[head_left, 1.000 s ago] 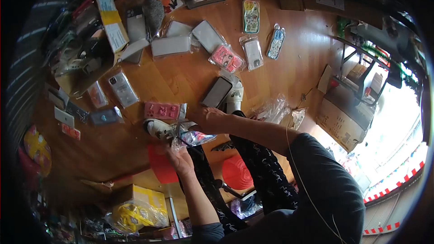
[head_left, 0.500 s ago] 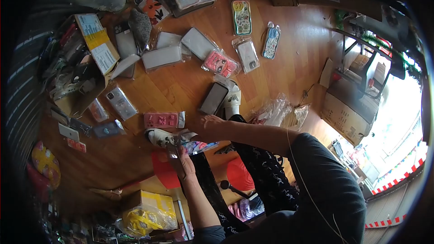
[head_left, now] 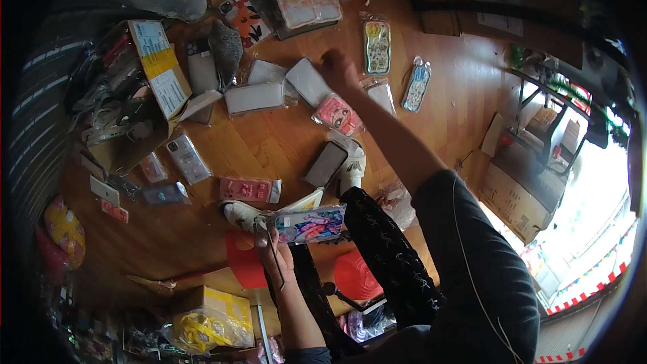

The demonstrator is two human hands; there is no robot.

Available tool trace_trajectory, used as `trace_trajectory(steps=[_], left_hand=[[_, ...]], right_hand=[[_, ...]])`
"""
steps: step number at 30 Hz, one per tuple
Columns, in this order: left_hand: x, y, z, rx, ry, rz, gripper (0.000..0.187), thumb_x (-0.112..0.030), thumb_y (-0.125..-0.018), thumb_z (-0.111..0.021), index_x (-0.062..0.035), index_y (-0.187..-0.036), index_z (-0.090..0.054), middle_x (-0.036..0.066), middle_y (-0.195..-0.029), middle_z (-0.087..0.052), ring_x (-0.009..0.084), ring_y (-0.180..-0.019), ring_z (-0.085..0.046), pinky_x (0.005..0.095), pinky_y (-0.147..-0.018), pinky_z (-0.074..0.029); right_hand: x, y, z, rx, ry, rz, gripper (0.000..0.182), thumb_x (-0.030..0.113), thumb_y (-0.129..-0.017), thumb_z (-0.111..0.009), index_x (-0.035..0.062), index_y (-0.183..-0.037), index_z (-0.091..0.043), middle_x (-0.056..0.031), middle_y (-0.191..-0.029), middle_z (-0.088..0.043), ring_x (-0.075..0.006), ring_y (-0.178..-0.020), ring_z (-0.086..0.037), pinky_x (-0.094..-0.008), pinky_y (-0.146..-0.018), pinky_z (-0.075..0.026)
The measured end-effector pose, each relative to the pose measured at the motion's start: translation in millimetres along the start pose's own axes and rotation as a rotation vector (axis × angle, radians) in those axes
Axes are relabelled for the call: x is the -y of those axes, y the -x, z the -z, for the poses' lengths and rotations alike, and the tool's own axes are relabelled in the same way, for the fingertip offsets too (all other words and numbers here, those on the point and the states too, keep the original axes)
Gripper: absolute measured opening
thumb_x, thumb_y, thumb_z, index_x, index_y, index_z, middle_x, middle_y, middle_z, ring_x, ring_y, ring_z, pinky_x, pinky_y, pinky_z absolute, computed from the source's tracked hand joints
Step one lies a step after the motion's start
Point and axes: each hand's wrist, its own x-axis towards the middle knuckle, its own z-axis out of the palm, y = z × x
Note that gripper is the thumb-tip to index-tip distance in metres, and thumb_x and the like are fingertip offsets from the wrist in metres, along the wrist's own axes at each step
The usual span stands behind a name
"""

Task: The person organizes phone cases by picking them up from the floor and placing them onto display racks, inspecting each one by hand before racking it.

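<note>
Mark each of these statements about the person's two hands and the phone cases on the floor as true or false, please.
1. The left hand holds a colourful phone case. True.
2. The right hand rests on the person's knee. False: it is stretched out over the packaged cases on the wooden floor.
3. A pink case lies near the right hand. True.
4. The cardboard box stands on the right of the picture. False: it is on the left.

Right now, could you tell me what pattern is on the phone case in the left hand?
The phone case shows a multicoloured swirl of blue, pink and purple, seen best in the head view.
</note>
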Motion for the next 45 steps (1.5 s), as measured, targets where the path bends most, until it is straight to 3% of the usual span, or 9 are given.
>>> trace_trajectory(steps=[2, 4, 12, 15, 19, 27, 34, 39, 45], left_hand=[[-8, 6, -20, 0.013, 0.005, -0.014, 0.035, -0.002, -0.074, -0.058, -0.0004, -0.107, -0.046, 0.006, -0.102, -0.051, 0.0181, -0.096, -0.05, 0.0305, -0.089, -0.037], [-13, 9, -33, 0.059, -0.019, 0.009, 0.035, -0.005, -0.071, -0.063, -0.0001, -0.103, -0.048, 0.007, -0.099, -0.052, 0.0169, -0.096, -0.05, 0.0289, -0.088, -0.037], [-13, 16, -53, -0.075, -0.089, 0.071, 0.036, -0.003, -0.069, -0.065, -0.0027, -0.101, -0.048, 0.001, -0.085, -0.049, 0.0105, -0.079, -0.047, 0.0227, -0.076, -0.037], [-4, 13, -41, -0.071, -0.094, 0.041, 0.036, -0.002, -0.07, -0.064, -0.0031, -0.102, -0.048, 0.002, -0.089, -0.05, 0.0117, -0.083, -0.048, 0.0237, -0.077, -0.038], [-3, 9, -51, -0.016, 0.026, 0.002, 0.036, -0.002, -0.071, -0.063, -0.0015, -0.104, -0.048, 0.004, -0.095, -0.051, 0.0147, -0.089, -0.049, 0.027, -0.082, -0.038], [-15, -7, -38, -0.032, 0.045, -0.036, 0.031, 0.0, -0.077, -0.055, -0.0022, -0.107, -0.045, 0.005, -0.098, -0.051, 0.0156, -0.091, -0.051, 0.0287, -0.081, -0.04], [-22, -13, -30, -0.181, -0.323, -0.178, 0.031, -0.013, -0.08, -0.057, -0.0011, -0.107, -0.046, 0.007, -0.105, -0.051, 0.0167, -0.094, -0.051, 0.03, -0.08, -0.042], [-24, -12, -27, -0.108, -0.644, -0.285, 0.027, -0.015, -0.079, -0.055, -0.0008, -0.1, -0.047, 0.006, -0.096, -0.051, 0.0147, -0.086, -0.05, 0.0288, -0.075, -0.042], [-17, -11, -19, -0.165, -0.378, -0.253, 0.03, -0.016, -0.078, -0.057, -0.0016, -0.103, -0.047, 0.005, -0.095, -0.051, 0.0154, -0.085, -0.05, 0.0291, -0.075, -0.043]], right_hand=[[6, -41, 3, -0.241, 0.074, 0.041, 0.041, 0.034, -0.064, -0.068, 0.0006, -0.084, -0.057, -0.015, -0.08, -0.061, -0.028, -0.074, -0.059, -0.0364, -0.065, -0.047], [17, -85, -2, -0.18, 0.055, -0.124, 0.06, 0.035, -0.06, -0.072, 0.0016, -0.104, -0.047, -0.0198, -0.103, -0.051, -0.0327, -0.096, -0.048, -0.0384, -0.081, -0.041], [74, -107, -42, -0.236, 0.406, -0.284, 0.082, 0.034, -0.05, -0.078, 0.0062, -0.114, -0.034, -0.0193, -0.109, -0.043, -0.033, -0.108, -0.037, -0.0403, -0.084, -0.038], [28, -101, -33, -0.241, 0.202, -0.214, 0.056, 0.035, -0.055, -0.074, 0.0016, -0.094, -0.052, -0.0157, -0.092, -0.057, -0.033, -0.091, -0.052, -0.0382, -0.077, -0.043], [-31, -47, -3, -0.2, -0.617, -0.059, 0.027, 0.025, -0.076, -0.059, -0.0002, -0.084, -0.055, -0.0058, -0.074, -0.057, -0.0159, -0.066, -0.053, -0.0298, -0.063, -0.043], [-14, 113, 105, 0.348, -0.69, -0.375, 0.018, 0.02, -0.082, -0.055, 0.0025, -0.086, -0.056, 0.0064, -0.063, -0.043, -0.0012, -0.055, -0.037, -0.0187, -0.047, -0.03], [41, 194, 130, 0.867, -0.935, -0.258, 0.029, 0.015, -0.078, -0.061, -0.0048, -0.098, -0.056, -0.0029, -0.086, -0.059, -0.0084, -0.08, -0.051, -0.0233, -0.071, -0.042], [58, 219, 121, 0.996, -0.782, -0.144, 0.028, 0.012, -0.077, -0.06, -0.0056, -0.099, -0.056, -0.0032, -0.085, -0.058, -0.0081, -0.08, -0.048, -0.0237, -0.071, -0.04], [66, 224, 122, 1.028, -0.682, -0.261, 0.031, 0.011, -0.077, -0.059, -0.0052, -0.103, -0.055, -0.0038, -0.086, -0.06, -0.0078, -0.081, -0.048, -0.0227, -0.072, -0.041]])
